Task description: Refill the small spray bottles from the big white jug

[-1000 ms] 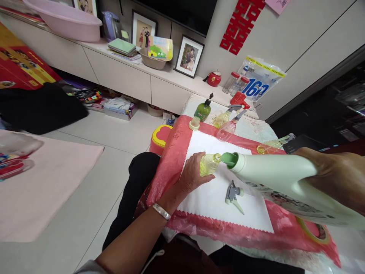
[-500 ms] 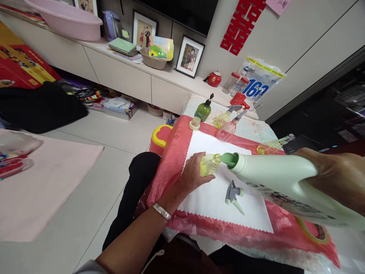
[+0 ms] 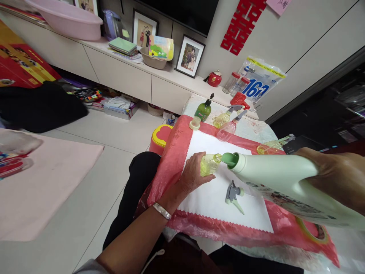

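Note:
My left hand [image 3: 194, 172] is wrapped round a clear yellow spray bottle [image 3: 209, 164] whose top is off, its neck leaning right. My right hand [image 3: 336, 177] grips a large pale green detergent jug [image 3: 273, 169] tipped nearly on its side. The jug's green spout [image 3: 229, 159] is right at the bottle's mouth; a stream of liquid I cannot make out. Below them a grey and green spray trigger head [image 3: 234, 196] lies on a white scalloped sheet [image 3: 222, 217]. A pale translucent cap [image 3: 195, 123] sits by the sheet's far left corner.
Along the table's far side stand a green pump bottle [image 3: 203, 111], a pink spray bottle [image 3: 227, 130] and a yellow one [image 3: 221, 120]. Another yellow spray bottle [image 3: 270, 147] lies behind the jug. A tape roll [image 3: 319, 233] rests on the red cover [image 3: 171, 160] at right.
Almost nothing differs. Both hands, the bottle and the tilted jug hold the same places, with the spout still at the bottle's mouth.

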Available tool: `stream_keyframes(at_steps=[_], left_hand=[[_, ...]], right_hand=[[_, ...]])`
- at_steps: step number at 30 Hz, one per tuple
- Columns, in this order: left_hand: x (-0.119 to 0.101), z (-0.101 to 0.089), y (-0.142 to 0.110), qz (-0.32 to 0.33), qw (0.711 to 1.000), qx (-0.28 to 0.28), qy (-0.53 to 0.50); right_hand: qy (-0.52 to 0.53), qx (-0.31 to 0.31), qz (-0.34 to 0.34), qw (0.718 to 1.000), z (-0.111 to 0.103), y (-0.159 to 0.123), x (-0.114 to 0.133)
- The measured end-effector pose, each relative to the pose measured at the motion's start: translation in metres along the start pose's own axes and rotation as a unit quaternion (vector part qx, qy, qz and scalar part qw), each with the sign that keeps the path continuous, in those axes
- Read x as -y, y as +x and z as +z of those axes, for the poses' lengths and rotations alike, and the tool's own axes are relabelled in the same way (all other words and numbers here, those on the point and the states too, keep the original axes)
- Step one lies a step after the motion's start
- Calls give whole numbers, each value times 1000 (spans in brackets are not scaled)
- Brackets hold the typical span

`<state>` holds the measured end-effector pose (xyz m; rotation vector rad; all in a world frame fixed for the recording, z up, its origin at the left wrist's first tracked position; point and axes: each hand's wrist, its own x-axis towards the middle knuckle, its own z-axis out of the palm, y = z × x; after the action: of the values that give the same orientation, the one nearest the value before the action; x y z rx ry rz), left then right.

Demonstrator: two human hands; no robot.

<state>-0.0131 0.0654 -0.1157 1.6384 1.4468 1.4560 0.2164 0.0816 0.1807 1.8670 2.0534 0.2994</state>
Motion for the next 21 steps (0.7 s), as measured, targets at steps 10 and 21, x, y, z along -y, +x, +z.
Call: stream_keyframes(at_steps=[10, 21], left_hand=[[-1, 0, 0, -1, 1000, 0, -4], [1, 1, 0, 8, 1000, -1, -5]], right_hand=[[19, -15, -25, 999, 0, 1, -2], [6, -7, -11, 1000, 1, 1, 0]])
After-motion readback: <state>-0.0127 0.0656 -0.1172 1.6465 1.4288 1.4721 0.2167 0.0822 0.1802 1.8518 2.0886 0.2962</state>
